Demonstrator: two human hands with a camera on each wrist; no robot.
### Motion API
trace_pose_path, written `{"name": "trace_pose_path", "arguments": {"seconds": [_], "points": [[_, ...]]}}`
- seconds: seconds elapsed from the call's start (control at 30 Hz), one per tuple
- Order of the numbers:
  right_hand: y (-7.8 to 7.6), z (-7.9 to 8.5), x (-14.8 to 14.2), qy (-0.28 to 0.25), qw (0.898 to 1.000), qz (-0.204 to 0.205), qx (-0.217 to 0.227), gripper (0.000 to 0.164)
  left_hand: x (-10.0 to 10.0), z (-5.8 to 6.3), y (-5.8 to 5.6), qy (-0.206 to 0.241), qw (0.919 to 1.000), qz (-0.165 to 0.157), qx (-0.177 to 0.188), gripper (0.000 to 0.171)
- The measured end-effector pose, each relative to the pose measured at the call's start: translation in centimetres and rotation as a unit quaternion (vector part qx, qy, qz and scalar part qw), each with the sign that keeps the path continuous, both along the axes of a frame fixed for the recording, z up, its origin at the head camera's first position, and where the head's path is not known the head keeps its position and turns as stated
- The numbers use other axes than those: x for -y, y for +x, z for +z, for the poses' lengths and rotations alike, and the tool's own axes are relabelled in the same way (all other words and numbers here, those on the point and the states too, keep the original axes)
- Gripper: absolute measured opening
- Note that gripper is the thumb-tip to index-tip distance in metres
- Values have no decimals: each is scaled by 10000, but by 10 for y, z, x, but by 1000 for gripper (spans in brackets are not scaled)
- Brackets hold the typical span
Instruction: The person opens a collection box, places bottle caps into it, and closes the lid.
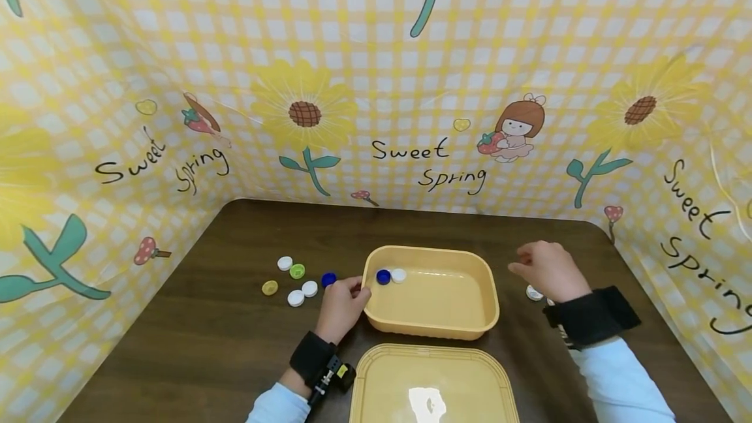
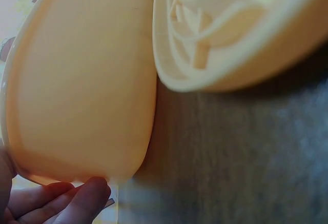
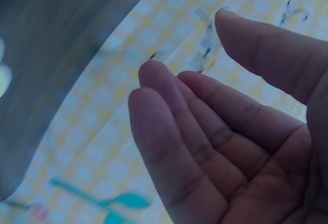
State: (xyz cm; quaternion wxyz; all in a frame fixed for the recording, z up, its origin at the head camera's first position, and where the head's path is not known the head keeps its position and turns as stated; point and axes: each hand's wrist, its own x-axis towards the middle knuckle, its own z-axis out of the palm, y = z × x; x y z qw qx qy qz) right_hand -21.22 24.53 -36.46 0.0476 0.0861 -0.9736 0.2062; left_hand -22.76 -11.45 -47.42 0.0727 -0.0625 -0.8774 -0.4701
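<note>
My left hand (image 1: 343, 309) is at the left end of a yellow plastic tub (image 1: 437, 328), its thumb and fingertips gripping the rim there. In the left wrist view the fingers (image 2: 84, 201) lie against the tub's end wall. A blue bottle cap (image 1: 383, 277) and a white cap (image 1: 398, 275) sit side by side inside the tub, near its left wall. To the right of the tub my right hand (image 1: 552, 271) hovers with loosely bent fingers and nothing between them. A white cap (image 1: 534, 292) lies below it on the table; another is mostly hidden by the wrist.
Left of the tub lie several loose caps, among them white (image 1: 296, 297), green (image 1: 297, 271), yellow (image 1: 269, 288) and blue (image 1: 328, 279). A yellow lid (image 1: 388, 380) is in front of the tub. A checked cloth (image 1: 411, 96) surrounds the dark table (image 1: 205, 344) on three sides.
</note>
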Motion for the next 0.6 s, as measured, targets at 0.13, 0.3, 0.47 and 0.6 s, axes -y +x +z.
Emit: {"name": "trace_pose_path", "arguments": {"seconds": [0.13, 0.3, 0.47, 0.6], "points": [[15, -9, -37, -39, 9993, -365, 101, 37, -3, 1, -2, 12, 10000, -51, 33, 28], [27, -21, -71, -86, 9966, -754, 335, 38, -5, 1, -4, 19, 10000, -23, 27, 29], [30, -32, -91, -20, 9922, -1071, 636, 35, -3, 1, -3, 30, 10000, 12, 53, 30], [30, -45, -101, -21, 9888, -1235, 837, 28, -2, 0, -3, 4, 10000, 66, 29, 29]]}}
